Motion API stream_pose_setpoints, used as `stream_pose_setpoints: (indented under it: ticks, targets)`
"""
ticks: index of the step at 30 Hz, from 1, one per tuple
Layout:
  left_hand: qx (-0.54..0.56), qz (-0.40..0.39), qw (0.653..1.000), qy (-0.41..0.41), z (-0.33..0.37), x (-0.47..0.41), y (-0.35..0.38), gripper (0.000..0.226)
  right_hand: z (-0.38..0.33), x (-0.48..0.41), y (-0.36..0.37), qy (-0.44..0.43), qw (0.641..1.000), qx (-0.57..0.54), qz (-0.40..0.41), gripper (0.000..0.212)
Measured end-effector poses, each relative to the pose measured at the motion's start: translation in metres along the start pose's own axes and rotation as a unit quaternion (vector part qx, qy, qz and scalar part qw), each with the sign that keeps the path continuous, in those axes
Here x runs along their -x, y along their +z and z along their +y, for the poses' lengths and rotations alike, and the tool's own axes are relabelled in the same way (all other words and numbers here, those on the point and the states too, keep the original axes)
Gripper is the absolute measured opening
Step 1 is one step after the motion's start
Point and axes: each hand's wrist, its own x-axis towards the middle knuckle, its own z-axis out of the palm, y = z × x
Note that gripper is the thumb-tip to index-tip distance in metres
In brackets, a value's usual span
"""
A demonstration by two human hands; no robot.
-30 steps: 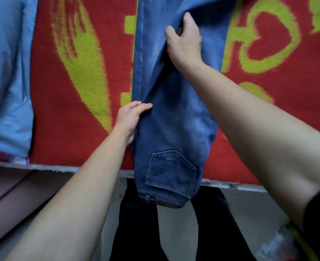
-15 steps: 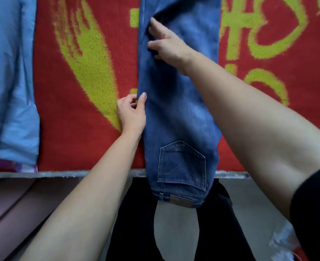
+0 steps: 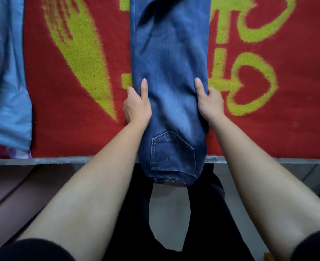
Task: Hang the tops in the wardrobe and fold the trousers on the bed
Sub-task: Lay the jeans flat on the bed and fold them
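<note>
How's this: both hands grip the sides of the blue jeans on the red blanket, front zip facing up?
Not the zip: the head view shows a back pocket facing up. Otherwise yes: left hand and right hand grip the sides of the blue jeans on the red blanket.

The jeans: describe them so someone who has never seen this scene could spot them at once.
Start at the red blanket with yellow-green marks. Down its middle lie the jeans, waistband hanging over the near edge. Unlike the pale blue cloth at left, they are dark denim with a stitched back pocket.
</note>
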Motion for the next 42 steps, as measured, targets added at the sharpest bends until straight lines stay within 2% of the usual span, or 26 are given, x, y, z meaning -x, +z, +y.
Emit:
stream_pose_setpoints:
  ticks: [4,9,13,17,22,27,31,33,36,38,40,42]
  targets:
    - [-0.046,-0.006,0.999,0.004,-0.040,0.038,0.003,0.051,0.042,0.032,0.010,0.012,0.998,0.025,0.058,0.059]
    - [-0.091,-0.013,0.996,-0.013,-0.066,0.072,0.006,0.051,0.070,0.056,0.011,-0.014,0.993,0.103,0.056,0.059]
    - [-0.106,-0.010,0.994,-0.027,-0.054,0.066,0.002,0.056,0.060,0.050,0.003,-0.016,0.990,0.128,0.051,0.062]
    - [-0.070,0.038,0.997,0.005,-0.019,0.033,0.000,0.066,0.026,0.021,-0.003,-0.034,0.996,0.065,0.041,0.065]
    - [-0.073,0.051,0.995,0.041,0.017,-0.009,0.009,0.064,-0.005,-0.010,-0.002,-0.065,0.995,0.060,0.043,0.072]
    - [-0.114,0.030,0.992,0.044,0.000,0.000,0.012,0.057,0.010,-0.013,0.001,-0.086,0.995,0.045,0.027,0.059]
    - [-0.131,0.026,0.991,0.022,-0.001,0.018,0.010,0.054,0.016,-0.003,-0.001,-0.088,0.989,0.119,0.031,0.056]
    - [-0.115,0.056,0.990,0.053,0.012,0.011,0.006,0.056,0.001,-0.008,-0.006,-0.113,0.983,0.119,0.078,0.058]
    - [-0.167,0.090,0.967,0.169,0.042,-0.012,0.002,0.065,-0.044,-0.029,-0.016,-0.164,0.974,0.039,0.151,0.057]
    - [-0.200,0.060,0.951,0.228,0.061,-0.028,0.000,0.060,-0.082,-0.049,-0.021,-0.130,0.985,-0.006,0.114,0.053]
    - [-0.129,-0.015,0.954,0.269,0.079,-0.038,-0.001,0.041,-0.116,-0.066,-0.023,-0.057,0.998,-0.038,-0.015,0.063]
    - [-0.046,-0.075,0.954,0.288,0.094,-0.037,-0.001,0.034,-0.135,-0.075,-0.025,-0.011,0.986,-0.128,-0.103,0.052]
